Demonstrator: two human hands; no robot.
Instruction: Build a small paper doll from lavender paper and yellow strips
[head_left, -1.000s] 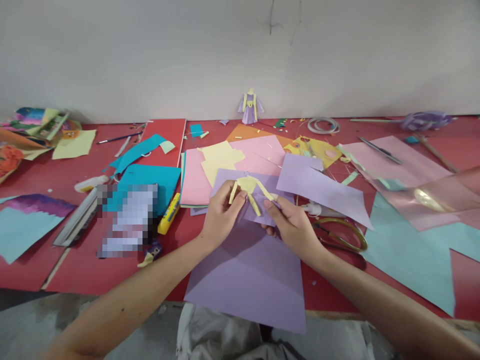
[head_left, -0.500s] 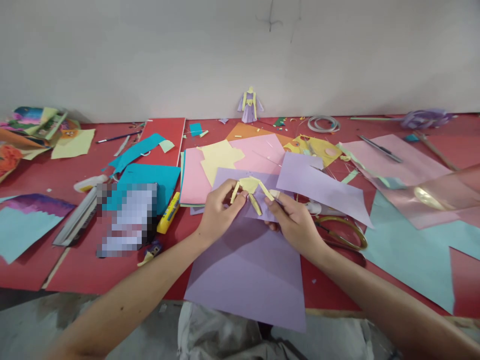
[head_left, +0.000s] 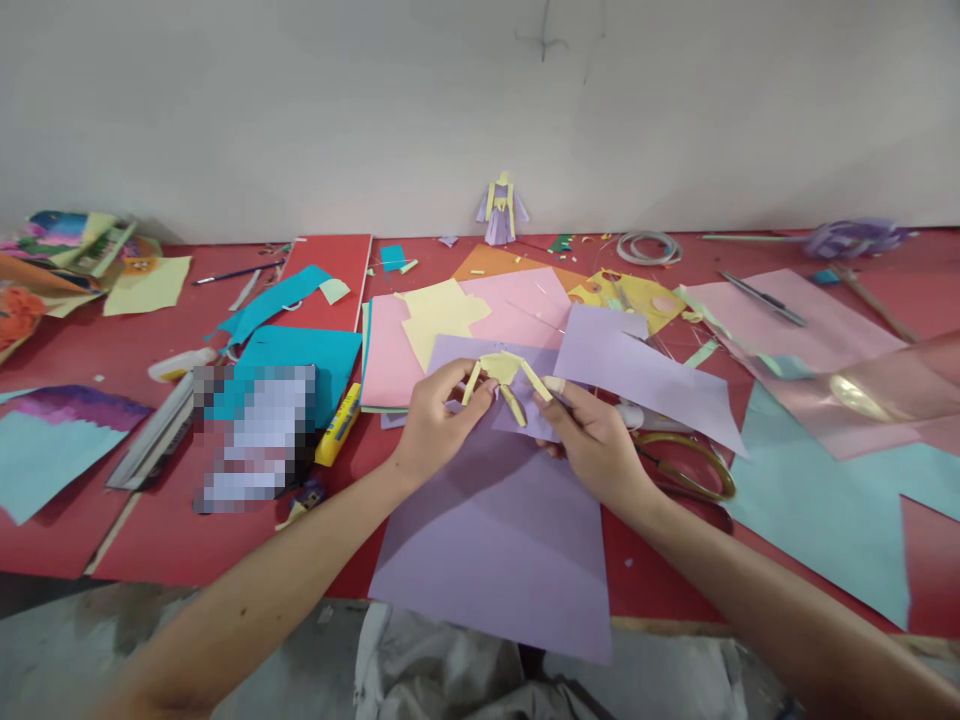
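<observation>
My left hand (head_left: 441, 412) pinches a small pale-yellow paper figure (head_left: 501, 367) between thumb and fingers. The figure has a flat body with folded strips for limbs. Beside it, my right hand (head_left: 600, 428) is closed on a small piece of purple paper (head_left: 536, 424), held under the figure. My right thumb lies at the tip of one yellow strip; I cannot tell whether it grips the strip too. Below both hands a large purple sheet (head_left: 495, 560) overhangs the table's front edge. A finished-looking paper doll (head_left: 501, 215) in purple and yellow leans upright against the wall.
Scissors (head_left: 686, 465) with yellowish handles lie right of my right hand, partly under a purple sheet (head_left: 652, 375). Leftward are a yellow glue stick (head_left: 339, 425), a blurred-out phone-like object (head_left: 262, 435) and a cutter (head_left: 150, 430). Coloured sheets cover much of the red table (head_left: 300, 555).
The yellow figure and purple piece have shifted very slightly, and my right hand has moved a little to the right. Both hands keep their hold.
</observation>
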